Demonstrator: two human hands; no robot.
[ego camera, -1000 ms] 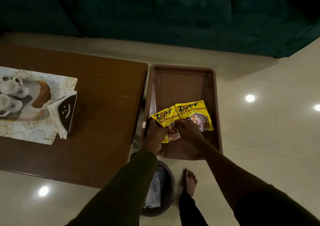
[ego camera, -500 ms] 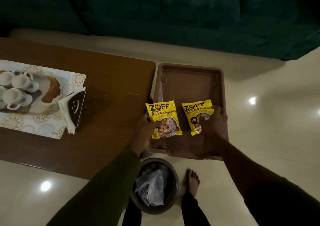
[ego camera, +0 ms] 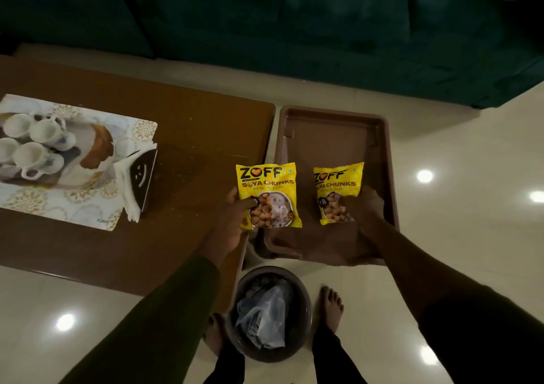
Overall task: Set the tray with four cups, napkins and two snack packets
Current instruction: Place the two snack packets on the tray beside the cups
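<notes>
A brown tray (ego camera: 335,118) stands right of the wooden table (ego camera: 191,124). My left hand (ego camera: 232,221) grips one yellow snack packet (ego camera: 266,189) over the tray's left rim. My right hand (ego camera: 365,210) holds a second yellow snack packet (ego camera: 337,189) above the tray's floor. On the table's left, several white cups (ego camera: 35,145) sit together on a patterned mat (ego camera: 138,130). White napkins (ego camera: 129,189) stand in a dark holder (ego camera: 142,177) at the mat's right edge.
A dark bin (ego camera: 297,345) with a plastic bag inside sits on the tiled floor between my bare feet, below the tray. A dark green sofa (ego camera: 294,24) runs along the far side.
The two packets, held together over the tray a second ago, have been pulled apart: the left one moved left toward the table, the right one stayed over the tray.
</notes>
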